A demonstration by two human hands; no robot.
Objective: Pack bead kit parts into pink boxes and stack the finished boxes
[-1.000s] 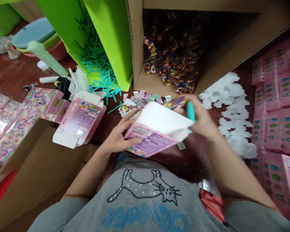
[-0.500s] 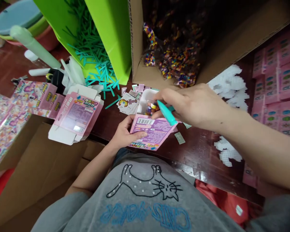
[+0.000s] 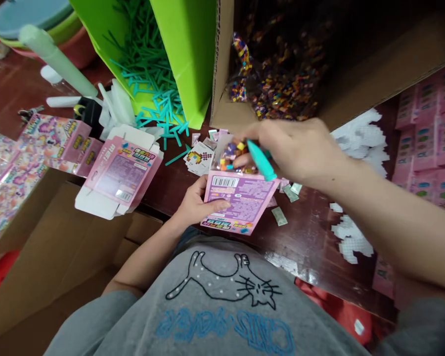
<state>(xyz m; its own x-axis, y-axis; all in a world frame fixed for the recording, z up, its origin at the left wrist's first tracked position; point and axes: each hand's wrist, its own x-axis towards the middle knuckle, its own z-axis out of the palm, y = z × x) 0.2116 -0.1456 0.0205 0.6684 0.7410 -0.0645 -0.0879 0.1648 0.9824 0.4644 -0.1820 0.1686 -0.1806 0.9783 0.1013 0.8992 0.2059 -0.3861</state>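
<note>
My left hand [image 3: 202,203] is closed around the left side of a pink and purple carton [image 3: 241,200], thumb across its printed face. At the carton's open far end, a clear bag of colourful small beads [image 3: 230,157] bulges out. Over that opening, my right hand [image 3: 285,148] has its fingers bent, some touching the bag. A teal pen-shaped tool [image 3: 261,160] is held in the same hand, slanting down toward the carton's edge. Part of the bag and the fingertips behind the tool are hidden.
Left of the hands lies another open pink carton [image 3: 120,170]. A green bag [image 3: 187,59] spills teal sticks [image 3: 166,111]. Behind stands a cardboard box [image 3: 226,111] holding bagged beads. Pattern cards [image 3: 199,158], small sachets [image 3: 280,216], white gridded pieces [image 3: 356,237] and stacked pink boxes [image 3: 426,148] surround the work.
The bead bag now shows more widely at the carton's opening, covering the white tray seen there before. My right fingers have moved onto the bag, still holding the teal tool.
</note>
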